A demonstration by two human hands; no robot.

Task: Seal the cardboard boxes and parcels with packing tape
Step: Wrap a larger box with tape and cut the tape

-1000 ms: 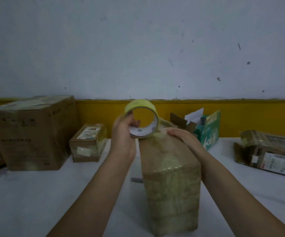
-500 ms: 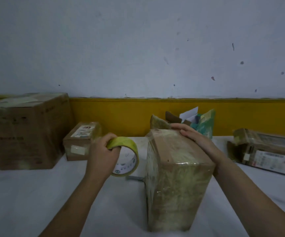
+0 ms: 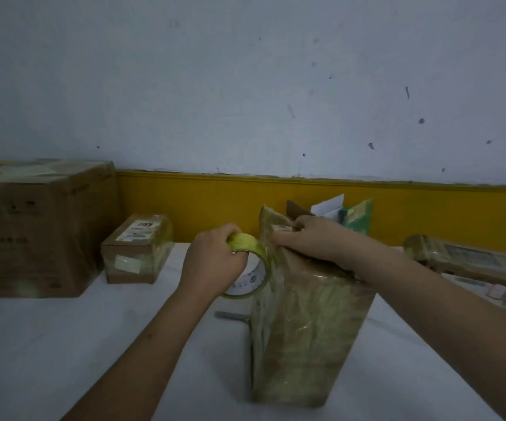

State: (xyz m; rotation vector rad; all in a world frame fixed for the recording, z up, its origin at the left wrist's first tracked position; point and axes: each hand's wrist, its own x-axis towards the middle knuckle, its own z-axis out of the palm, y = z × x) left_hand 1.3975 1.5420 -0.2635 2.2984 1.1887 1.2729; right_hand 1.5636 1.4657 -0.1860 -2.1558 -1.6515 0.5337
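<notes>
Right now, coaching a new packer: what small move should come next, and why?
Probably draw the tape roll down the left side of the parcel: the left hand grips it near the top, while the right hand steadies the top.

A pale blue-grey wall (image 3: 245, 86), flecked with dark spots, fills the upper half. A mustard-yellow band (image 3: 200, 202) runs along its foot. Below spreads a white tabletop (image 3: 63, 344); a small grey object (image 3: 230, 315), too dim to name, lies near centre.
</notes>
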